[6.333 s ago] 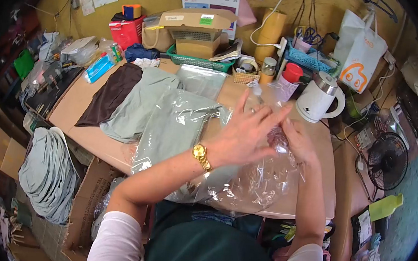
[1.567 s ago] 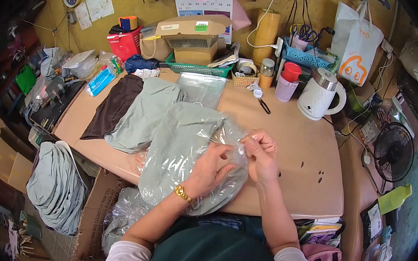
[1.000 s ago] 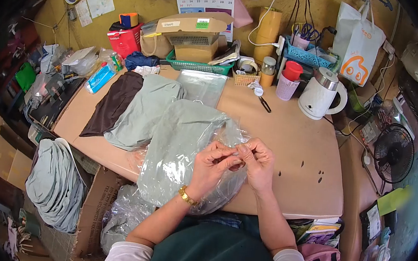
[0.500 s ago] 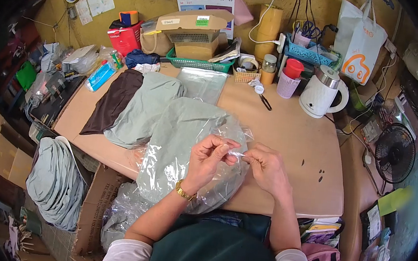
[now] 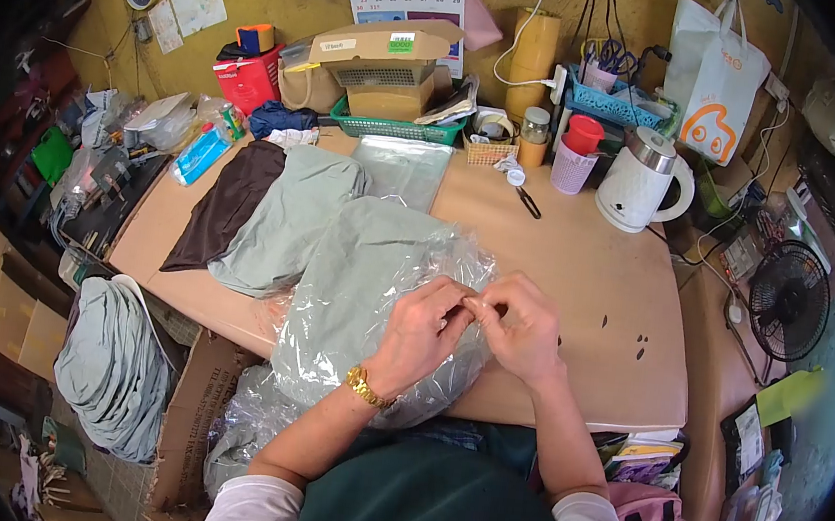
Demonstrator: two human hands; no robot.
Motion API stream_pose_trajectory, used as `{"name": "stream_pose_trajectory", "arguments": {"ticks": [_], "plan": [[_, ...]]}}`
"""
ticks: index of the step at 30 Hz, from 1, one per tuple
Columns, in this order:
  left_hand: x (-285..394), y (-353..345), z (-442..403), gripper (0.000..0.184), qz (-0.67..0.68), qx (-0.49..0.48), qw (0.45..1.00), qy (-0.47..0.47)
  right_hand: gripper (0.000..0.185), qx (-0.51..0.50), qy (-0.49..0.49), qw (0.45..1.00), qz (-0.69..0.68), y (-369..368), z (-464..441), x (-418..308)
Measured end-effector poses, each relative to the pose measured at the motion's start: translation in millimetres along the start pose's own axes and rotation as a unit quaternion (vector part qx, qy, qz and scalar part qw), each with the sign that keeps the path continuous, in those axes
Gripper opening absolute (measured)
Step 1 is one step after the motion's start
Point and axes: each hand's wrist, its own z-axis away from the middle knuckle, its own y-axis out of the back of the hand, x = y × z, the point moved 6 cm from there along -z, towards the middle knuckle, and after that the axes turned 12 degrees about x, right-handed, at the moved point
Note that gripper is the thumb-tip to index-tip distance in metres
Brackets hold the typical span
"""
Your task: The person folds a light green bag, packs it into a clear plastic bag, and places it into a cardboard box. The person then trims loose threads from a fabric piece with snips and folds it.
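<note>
A clear plastic bag [image 5: 323, 352] lies on the table's front part, with folded grey-green cloth [image 5: 380, 232] inside it. My left hand [image 5: 427, 322], wearing a gold watch [image 5: 363, 385], is closed in a pinch over the bag's right side. Touching it at the fingertips, my right hand [image 5: 520, 323] is closed as well. Both pinch the gathered plastic of the bag; the fingers mostly hide it. Left of the bag are a grey-green cloth piece [image 5: 286, 218] and a dark brown cloth [image 5: 227, 207]. Behind it lies a stack of flat clear bags [image 5: 401, 167].
A white kettle [image 5: 634, 186], pink cup [image 5: 572, 169] and black-handled tool [image 5: 529, 203] stand or lie toward the table's back right. A green basket [image 5: 395, 128] holds a cardboard box. At lower left, a pile of grey-green cloth [image 5: 110, 372] sits beside an open carton [image 5: 183, 419].
My hands have come together, fingertips now meeting. The clear plastic that showed between them is now mostly covered by my fingers. The bag has stayed nearly in place.
</note>
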Motion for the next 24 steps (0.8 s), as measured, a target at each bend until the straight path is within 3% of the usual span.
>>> {"name": "stream_pose_trajectory", "arguments": {"ticks": [1,3,4,6,7,9,13,15,17,19,21,22,23,24], "plan": [[2,1,1,0.012,0.042,0.024,0.999,-0.020,0.012,0.000,0.001,1.000,0.001,-3,2,5],[5,3,3,0.013,0.084,0.046,0.995,-0.039,0.011,0.087,-0.203,0.955,-0.200,-3,10,34],[3,2,5,0.013,0.116,0.052,0.992,-0.013,0.011,0.088,-0.203,0.954,-0.200,-2,11,33],[1,2,7,0.013,0.149,0.058,0.987,0.013,0.009,0.072,-0.080,0.994,-0.013,4,9,15],[-1,1,7,0.014,0.153,0.041,0.987,0.037,0.009,0.071,-0.079,0.994,-0.013,5,8,11],[-2,4,8,0.016,0.157,0.023,0.986,0.060,0.008,0.027,0.010,0.999,0.038,3,7,-6],[10,8,7,0.023,0.136,0.013,0.990,0.024,0.007,-0.024,-0.015,1.000,0.012,9,7,-6],[12,6,9,0.027,0.102,0.009,0.995,0.010,0.006,0.007,0.072,0.992,0.099,13,6,-16],[2,3,10,0.033,0.142,0.022,0.984,0.102,0.006,-0.014,0.068,0.992,0.104,13,8,-18],[1,2,9,0.036,0.136,0.006,0.987,0.082,0.007,-0.034,0.065,0.991,0.111,14,9,-16],[-3,-4,10,0.039,0.132,-0.012,0.989,0.062,0.005,-0.106,-0.094,0.986,-0.093,9,10,5],[-2,-6,9,0.038,0.154,0.008,0.988,0.015,0.005,-0.105,-0.095,0.986,-0.092,13,9,16],[1,-5,9,0.037,0.176,0.028,0.983,-0.032,0.011,-0.144,-0.226,0.936,-0.228,9,14,36],[3,-3,6,0.037,0.177,0.026,0.983,-0.032,0.017,-0.176,-0.347,0.850,-0.355,3,21,44]]}}
